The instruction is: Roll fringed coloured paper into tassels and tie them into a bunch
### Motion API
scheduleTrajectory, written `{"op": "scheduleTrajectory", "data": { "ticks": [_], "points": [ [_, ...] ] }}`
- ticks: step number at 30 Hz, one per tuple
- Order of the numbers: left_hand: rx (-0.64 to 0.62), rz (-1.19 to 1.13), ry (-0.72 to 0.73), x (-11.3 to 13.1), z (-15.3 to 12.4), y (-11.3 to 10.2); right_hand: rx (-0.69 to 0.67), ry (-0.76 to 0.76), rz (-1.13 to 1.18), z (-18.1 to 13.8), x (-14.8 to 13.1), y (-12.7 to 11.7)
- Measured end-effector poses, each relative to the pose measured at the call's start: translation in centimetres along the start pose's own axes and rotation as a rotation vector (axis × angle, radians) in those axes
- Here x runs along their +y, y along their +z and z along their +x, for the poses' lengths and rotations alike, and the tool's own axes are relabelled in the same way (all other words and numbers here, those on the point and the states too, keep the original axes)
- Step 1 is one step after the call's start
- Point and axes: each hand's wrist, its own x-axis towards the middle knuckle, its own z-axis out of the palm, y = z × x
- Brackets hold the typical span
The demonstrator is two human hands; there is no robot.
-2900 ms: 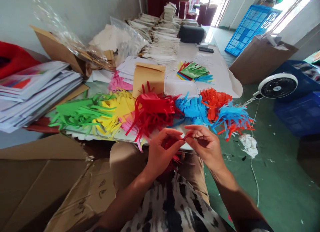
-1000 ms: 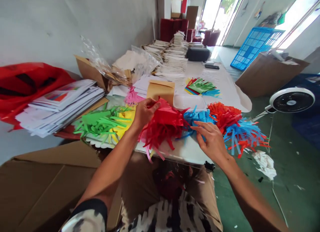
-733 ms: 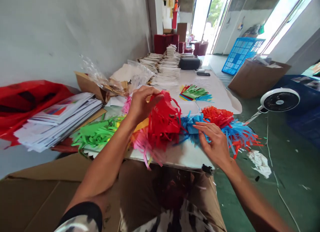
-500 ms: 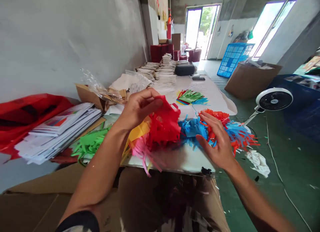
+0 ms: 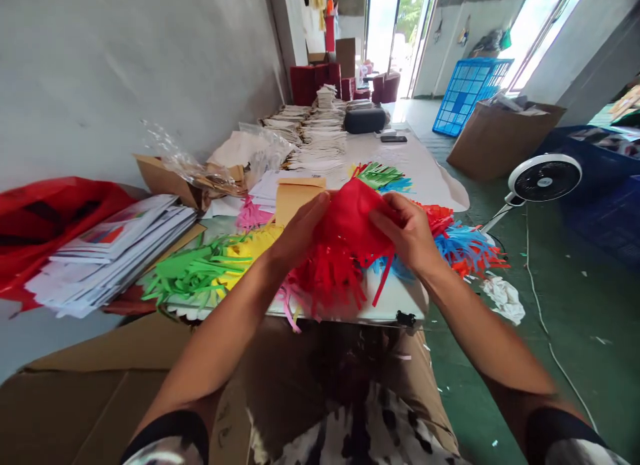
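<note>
A piece of red fringed paper [image 5: 356, 208] is stretched between my hands above the near end of the table, its cut strips hanging down. My left hand [image 5: 306, 226] grips its left edge, and my right hand [image 5: 409, 228] pinches the right edge. Under and behind the right hand lie blue fringed paper [image 5: 465, 243] and orange-red fringe [image 5: 436, 218]. To the left are yellow fringe [image 5: 253, 248], green fringe [image 5: 193, 271] and some pink fringe [image 5: 253, 213]. Beyond the hands sits a fanned multicoloured bundle [image 5: 377, 175] with green on top.
A brown envelope [image 5: 295, 197] lies behind my left hand. White papers [image 5: 113, 258] are stacked at left, with more stacks [image 5: 320, 145] along the far table. A black clip [image 5: 406, 318] grips the front edge. A white fan [image 5: 545, 181] and a blue crate [image 5: 470, 95] stand at right.
My right hand has moved left and taken hold of the red fringed paper, which now spreads between both hands. The view has tipped down slightly, and the envelope and yellow fringe show more.
</note>
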Motion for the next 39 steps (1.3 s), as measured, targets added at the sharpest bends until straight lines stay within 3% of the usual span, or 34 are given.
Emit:
{"op": "scheduleTrajectory", "data": {
  "ticks": [2,4,10,14,18,21,25,27,28,29,32,35,39],
  "points": [
    [0.077,0.014,-0.041,-2.6,-0.6,-0.7,0.028,-0.024,0.037,0.0,-0.5,-0.6],
    [0.071,0.157,-0.034,-5.0,-1.8,-1.3,0.077,-0.058,0.085,-0.4,-1.6,-1.4],
    [-0.38,0.76,0.104,-8.8,-6.1,-1.8,0.383,-0.37,-0.013,-1.7,-4.4,-5.0],
    [-0.526,1.088,0.182,-9.6,-6.1,-2.1,0.417,-0.509,-0.203,-3.2,-5.3,-7.1],
    [-0.351,1.247,0.198,-10.8,-3.8,-3.9,0.336,-0.365,-0.274,-6.6,-6.2,-7.8],
    [-0.214,1.262,0.202,-10.6,-2.6,-4.9,0.036,-0.165,-0.286,-9.2,-6.4,-7.6],
    [0.177,1.175,0.31,-6.6,-3.8,-3.4,-0.347,-0.028,-0.353,-11.5,-6.1,-6.7],
    [0.269,0.957,0.377,-3.5,-5.3,-1.3,-0.447,-0.003,-0.372,-12.3,-5.8,-6.0],
    [0.244,0.737,0.358,-2.0,-6.0,-0.1,-0.475,-0.004,-0.375,-12.6,-5.8,-5.7],
    [0.133,0.507,0.293,-0.8,-6.7,1.1,-0.497,-0.009,-0.372,-12.9,-5.7,-5.4],
    [-0.401,-0.033,-0.057,0.6,-8.0,4.1,-0.522,-0.02,-0.357,-13.7,-6.0,-4.8],
    [-0.703,-0.246,-0.38,-1.7,-8.8,5.8,-0.486,0.036,-0.374,-14.6,-6.4,-5.2],
    [-0.894,-0.466,-0.673,-6.4,-10.4,6.4,-0.38,0.157,-0.405,-15.3,-6.5,-6.8]
  ]
}}
